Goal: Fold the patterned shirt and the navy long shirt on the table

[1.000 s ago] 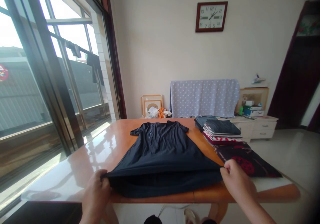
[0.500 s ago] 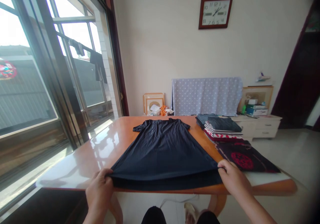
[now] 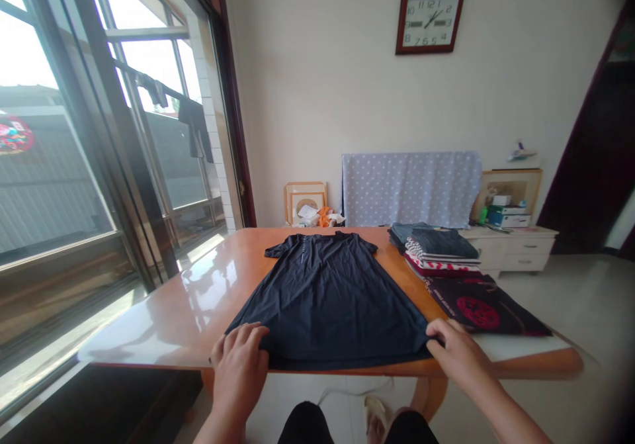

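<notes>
A dark navy short-sleeved dress (image 3: 322, 298) lies spread on the table, its neck at the far side and its wide hem along the near edge. My left hand (image 3: 241, 358) is at the left hem corner, its fingers bent over the cloth and its thumb hidden. At the right hem corner, my right hand (image 3: 454, 345) pinches the fabric between thumb and fingers. The hem now rests low on the tabletop, with light creases across the upper part.
The glossy wooden table (image 3: 169, 311) has rounded corners. Right of the dress lie a stack of folded clothes (image 3: 441, 249) and a dark garment with a red round print (image 3: 489, 308). Behind stand a cloth-covered object (image 3: 409, 189) and a white cabinet (image 3: 528, 249). A glass window (image 3: 59, 166) is at left.
The lifted hem has come down flat onto the table. My left hand has moved right, over the hem corner; my right hand has shifted only slightly, still pinching its corner.
</notes>
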The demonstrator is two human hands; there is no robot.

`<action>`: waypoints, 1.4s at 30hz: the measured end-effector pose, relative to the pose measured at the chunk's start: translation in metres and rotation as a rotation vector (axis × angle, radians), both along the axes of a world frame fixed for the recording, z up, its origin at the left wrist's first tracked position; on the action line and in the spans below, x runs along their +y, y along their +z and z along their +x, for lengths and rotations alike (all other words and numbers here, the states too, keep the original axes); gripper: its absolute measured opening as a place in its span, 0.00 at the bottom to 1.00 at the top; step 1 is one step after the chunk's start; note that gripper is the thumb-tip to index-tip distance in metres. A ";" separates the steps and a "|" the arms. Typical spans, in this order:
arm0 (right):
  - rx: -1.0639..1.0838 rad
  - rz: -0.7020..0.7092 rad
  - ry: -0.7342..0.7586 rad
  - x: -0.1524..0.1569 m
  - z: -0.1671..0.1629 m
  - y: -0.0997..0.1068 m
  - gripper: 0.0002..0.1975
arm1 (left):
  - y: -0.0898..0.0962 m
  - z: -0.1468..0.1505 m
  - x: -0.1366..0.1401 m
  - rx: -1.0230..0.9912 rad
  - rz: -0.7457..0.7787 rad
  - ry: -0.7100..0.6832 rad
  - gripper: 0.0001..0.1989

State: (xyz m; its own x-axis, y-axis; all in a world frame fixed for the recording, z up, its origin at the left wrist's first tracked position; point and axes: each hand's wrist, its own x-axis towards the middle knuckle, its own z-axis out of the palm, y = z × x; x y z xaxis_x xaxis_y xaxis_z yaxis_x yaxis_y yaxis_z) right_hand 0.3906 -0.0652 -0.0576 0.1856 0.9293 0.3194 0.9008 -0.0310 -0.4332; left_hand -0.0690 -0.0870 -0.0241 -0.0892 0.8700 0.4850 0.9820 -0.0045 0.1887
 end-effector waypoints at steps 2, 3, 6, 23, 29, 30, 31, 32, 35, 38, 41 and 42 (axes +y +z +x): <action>-0.003 0.026 0.026 -0.005 -0.004 0.004 0.09 | 0.001 0.013 -0.003 -0.013 -0.017 -0.108 0.17; 0.000 0.033 0.031 -0.007 -0.005 0.004 0.09 | 0.001 0.018 -0.003 -0.024 -0.023 -0.149 0.17; 0.008 0.037 0.026 -0.008 -0.004 0.002 0.09 | 0.000 0.027 -0.003 -0.065 -0.030 -0.253 0.16; -0.040 0.102 -0.028 -0.016 0.011 -0.002 0.07 | -0.007 0.020 -0.009 -0.150 -0.082 -0.368 0.06; 0.028 0.101 0.016 -0.020 0.012 0.009 0.10 | -0.009 0.019 -0.007 -0.151 -0.044 -0.303 0.15; 0.048 0.122 0.016 -0.018 0.012 0.011 0.12 | -0.009 0.019 -0.007 -0.152 -0.025 -0.278 0.15; 0.063 0.141 0.018 -0.016 0.011 0.012 0.13 | -0.009 0.017 -0.006 -0.153 -0.004 -0.245 0.15; 0.068 0.154 0.024 -0.013 0.010 0.012 0.14 | -0.008 0.016 -0.006 -0.151 0.014 -0.204 0.15; 0.010 0.128 0.072 -0.005 0.005 0.004 0.15 | -0.005 0.009 -0.007 -0.129 0.022 -0.058 0.14; -0.085 0.065 0.096 0.002 0.002 -0.009 0.13 | -0.001 0.000 -0.011 -0.079 -0.016 0.052 0.15; -0.112 0.034 0.089 0.007 0.006 -0.020 0.11 | 0.002 -0.008 -0.015 -0.035 -0.045 0.138 0.16; -0.112 0.024 0.091 0.009 0.007 -0.022 0.11 | 0.004 -0.011 -0.015 -0.030 -0.052 0.156 0.16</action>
State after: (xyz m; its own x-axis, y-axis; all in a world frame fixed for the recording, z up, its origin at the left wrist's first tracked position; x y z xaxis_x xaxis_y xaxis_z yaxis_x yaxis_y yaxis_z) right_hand 0.3980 -0.0566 -0.0797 0.0629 0.9325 0.3556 0.9420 0.0622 -0.3298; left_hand -0.0799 -0.1016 -0.0206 -0.2391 0.8682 0.4347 0.9639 0.1582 0.2144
